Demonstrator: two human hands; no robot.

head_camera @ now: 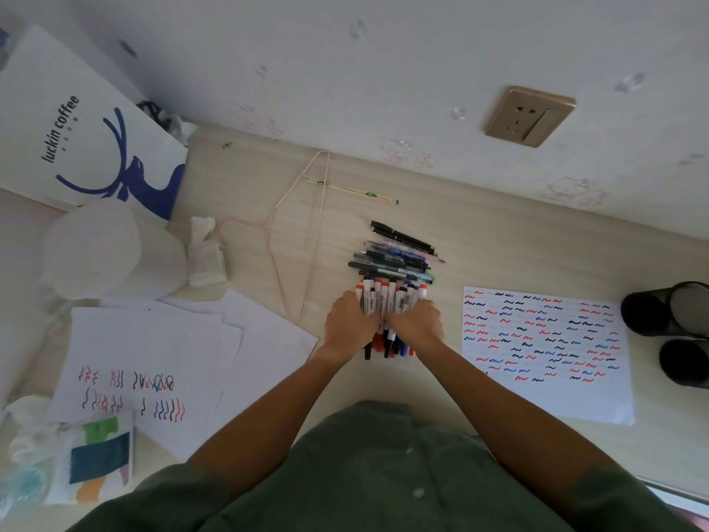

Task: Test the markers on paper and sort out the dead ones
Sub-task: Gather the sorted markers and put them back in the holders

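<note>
The bundle of markers (387, 305) lies on the desk (498, 259), pressed between the two hands. The left hand (351, 326) grips the bundle from its left side and the right hand (416, 324) from its right, fingers of both curled round the barrels. White barrels with red and blue caps stick out beyond the fingertips; more caps show below the heels of the hands, toward the person.

Just beyond the fingertips lies a loose heap of pens (399, 253), touching or nearly touching the marker ends. Right of the right hand's fingers is the scribbled paper (544, 339), covered in red, blue and black test strokes. Left of the left hand's fingers are blank sheets (230, 339).

Risk: the bundle is thick for two hands; an uneven squeeze would probably let markers slip out and roll. A forward push would mix markers into the pens, spoiling any sorting.

Two black cups (667, 324) stand near the desk's right edge, beyond the paper. A wire hanger (295, 240) lies left of the pens. The most open room lies between the right hand and the scribbled paper.
</note>
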